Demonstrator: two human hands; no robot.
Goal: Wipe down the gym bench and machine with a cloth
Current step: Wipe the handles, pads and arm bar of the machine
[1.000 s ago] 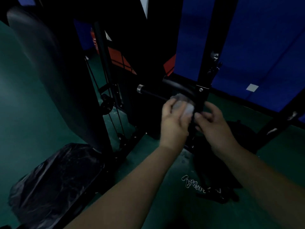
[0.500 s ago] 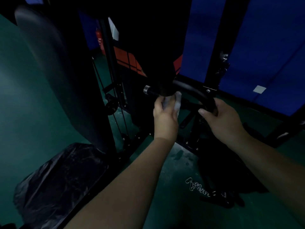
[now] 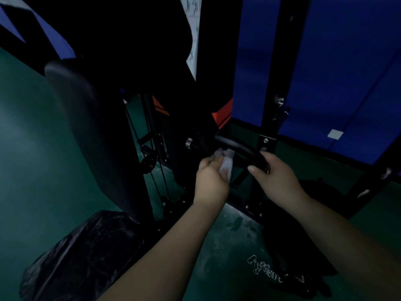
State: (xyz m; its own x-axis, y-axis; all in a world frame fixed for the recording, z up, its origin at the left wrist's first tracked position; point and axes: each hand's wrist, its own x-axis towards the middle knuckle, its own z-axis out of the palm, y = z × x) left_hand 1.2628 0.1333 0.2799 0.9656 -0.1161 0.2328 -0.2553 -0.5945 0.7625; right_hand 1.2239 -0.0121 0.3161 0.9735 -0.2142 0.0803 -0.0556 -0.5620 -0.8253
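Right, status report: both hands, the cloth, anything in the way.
Left hand grips white cloth below the black curved bar. Right hand holds that bar. Chain on floor, apart from both hands.

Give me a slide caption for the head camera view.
Left hand wipes the machine's curved black bar with a white cloth while right hand grips it.

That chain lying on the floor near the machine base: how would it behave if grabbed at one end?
Probably floppy: the chain lies in a loose, kinked heap on the floor, so it would likely hang and swing rather than hold shape. It looks like metal links, so likely heavy for its size. Pushed, it would probably bunch and drag, not roll.
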